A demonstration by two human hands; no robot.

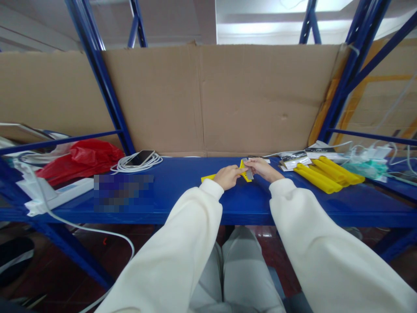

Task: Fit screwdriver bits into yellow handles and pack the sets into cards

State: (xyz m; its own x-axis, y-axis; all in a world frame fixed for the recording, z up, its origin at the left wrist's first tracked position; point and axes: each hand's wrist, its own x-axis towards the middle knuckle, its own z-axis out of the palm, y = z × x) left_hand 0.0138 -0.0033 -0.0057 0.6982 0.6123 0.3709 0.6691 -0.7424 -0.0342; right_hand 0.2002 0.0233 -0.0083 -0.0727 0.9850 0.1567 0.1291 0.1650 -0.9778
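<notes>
Above the middle of the blue shelf, my left hand (227,177) is closed round the handle of a yellow scraper (246,174). The handle end sticks out to the left below that hand. On the right, the fingers of my right hand (262,168) pinch a flat grey metal blade (249,169) at the scraper's wide head. Whether the blade is fixed in the head or only laid against it I cannot tell. Several yellow plastic handles or sleeves (329,174) lie side by side to the right, beside small packets (295,160).
A phone (141,158) rests on a coiled white cable (137,164). Farther left are a red plastic bag (84,158) and a white power strip (65,195). Cardboard (202,100) closes the back, between blue posts. Cables and a green bag (366,167) lie at far right.
</notes>
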